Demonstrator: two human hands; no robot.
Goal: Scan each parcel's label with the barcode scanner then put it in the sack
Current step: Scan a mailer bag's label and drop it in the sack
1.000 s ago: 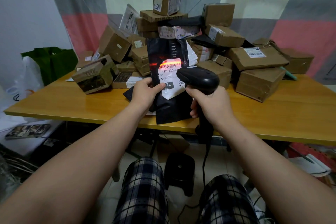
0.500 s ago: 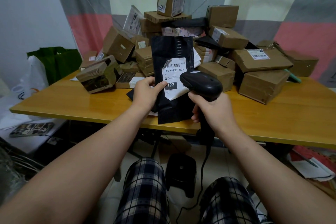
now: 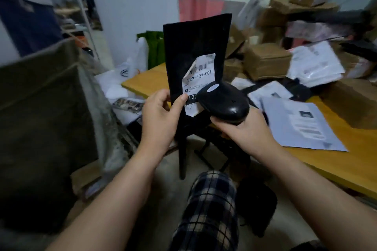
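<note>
My left hand (image 3: pixel 161 116) holds a flat black parcel bag (image 3: pixel 193 47) upright by its left edge, thumb on the white label (image 3: pixel 201 75) that reads 122-122-C07. My right hand (image 3: pixel 242 130) grips the black barcode scanner (image 3: pixel 224 102), whose head covers the label's lower right corner. No scan light shows on the label. A large dark olive sack (image 3: pixel 40 128) stands at the left, its mouth edge near shoulder height. The heap of cardboard parcels (image 3: pixel 267 63) lies on the wooden table (image 3: pixel 326 161) at the right.
White and grey mailer bags (image 3: pixel 302 126) lie on the table near my right hand. A green bag (image 3: pixel 155 49) and white plastic bags (image 3: pixel 132 67) sit beyond the table's left end. A black stool (image 3: pixel 257 199) stands by my knees. A metal rack (image 3: pixel 81 16) is at the far left.
The view has swung left, off the parcel heap and towards the sack. The black parcel has moved left with both hands. The red scan light seen a second ago is gone.
</note>
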